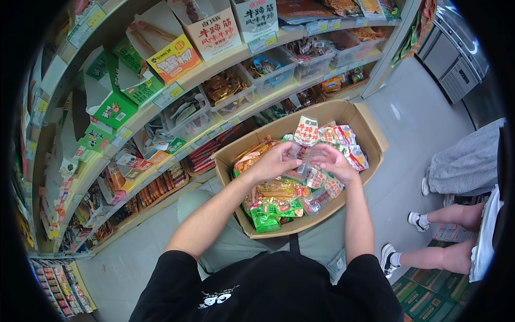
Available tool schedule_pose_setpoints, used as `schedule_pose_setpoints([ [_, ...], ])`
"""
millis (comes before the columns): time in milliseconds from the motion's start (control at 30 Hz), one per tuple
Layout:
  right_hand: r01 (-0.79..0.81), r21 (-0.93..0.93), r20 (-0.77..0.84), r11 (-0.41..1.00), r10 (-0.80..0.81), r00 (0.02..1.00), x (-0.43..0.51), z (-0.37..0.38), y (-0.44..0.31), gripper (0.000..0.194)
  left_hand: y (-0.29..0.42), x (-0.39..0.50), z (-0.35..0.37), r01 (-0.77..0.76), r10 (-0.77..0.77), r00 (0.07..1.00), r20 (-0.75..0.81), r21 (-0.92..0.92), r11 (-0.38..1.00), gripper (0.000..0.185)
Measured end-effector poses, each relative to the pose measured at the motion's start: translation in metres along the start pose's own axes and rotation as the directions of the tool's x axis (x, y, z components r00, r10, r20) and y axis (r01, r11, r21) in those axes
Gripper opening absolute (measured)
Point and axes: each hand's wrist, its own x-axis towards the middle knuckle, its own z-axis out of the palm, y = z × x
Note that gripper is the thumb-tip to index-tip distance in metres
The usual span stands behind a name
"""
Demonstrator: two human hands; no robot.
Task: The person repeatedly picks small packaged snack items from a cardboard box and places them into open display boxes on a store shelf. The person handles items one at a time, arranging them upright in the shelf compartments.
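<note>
An open cardboard box (368,135) full of packaged snacks stands before me at my lap. Above its middle, my left hand (278,161) grips a clear snack pouch with a cream printed top (306,131), thumb on its left side. My right hand (333,161) is at the pouch's right side, fingers curled and blurred; whether it grips the pouch cannot be told. Similar clear pouches (320,198) lie below my hands. Green packets (265,219) fill the near left corner, orange-yellow packets (277,191) the middle left, and red-and-white packets (349,141) the right.
Curved store shelves (217,56) with open snack cartons (110,96) and clear plastic bins (273,74) run along the left and far side. At the right two people stand, their legs (446,259) and shoes in view. Green cartons (434,294) lie at the lower right, a metal refrigerator unit (450,60) at the upper right.
</note>
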Motion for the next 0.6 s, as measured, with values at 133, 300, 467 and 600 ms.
schedule_pose_setpoints([
  [133,-0.084,-0.167,0.003,0.982,0.085,0.996,0.004,0.012,-0.004,0.066,-0.003,0.0,-0.002,-0.047,0.045,0.998,-0.039,-0.043,0.998,0.033],
  [300,0.041,-0.228,-0.165,0.973,-0.08,0.983,0.022,0.039,0.011,0.053,-0.001,-0.002,-0.004,-0.1,0.124,0.982,-0.143,0.163,0.981,0.026],
  [467,0.14,-0.36,-0.305,0.922,-0.258,0.917,0.049,0.065,0.015,0.042,0.005,0.004,-0.01,-0.161,0.264,0.917,-0.298,0.331,0.93,0.028],
  [600,0.202,-0.393,-0.279,0.897,-0.326,0.903,0.068,0.092,-0.009,0.037,0.028,-0.008,-0.013,-0.221,0.385,0.814,-0.435,0.381,0.898,0.036],
])
